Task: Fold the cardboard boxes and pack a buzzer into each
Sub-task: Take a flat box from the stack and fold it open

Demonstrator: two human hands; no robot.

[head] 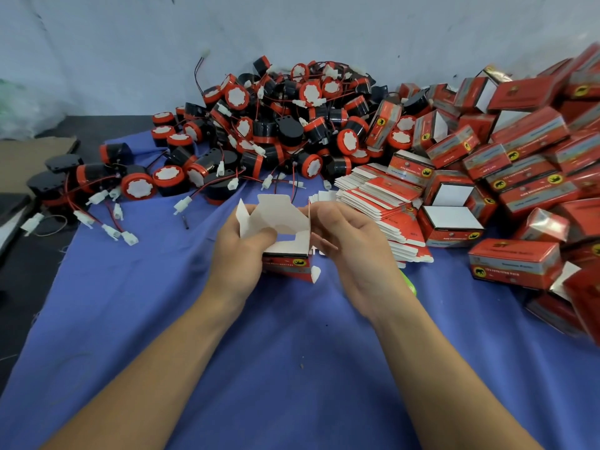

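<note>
Half-folded cardboard box [289, 219] is held btwn both hands, centre of the worktop, low over the blue cloth [259, 352]; can't tell if it touches. Top flaps stand open. Left hand [238, 251] grips its left side, thumb pressed on a white inner flap. Right hand [350, 251] has its fingers curled, pinching the right wall's edge. Buzzer heap [285, 125] lies behind, flat box stack [380, 196] & folded boxes [519, 151] to the right.

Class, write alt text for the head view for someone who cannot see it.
A left hand and right hand hold a half-folded red cardboard box over a blue cloth. Behind lies a heap of buzzers; flat boxes and folded boxes pile at right.
</note>
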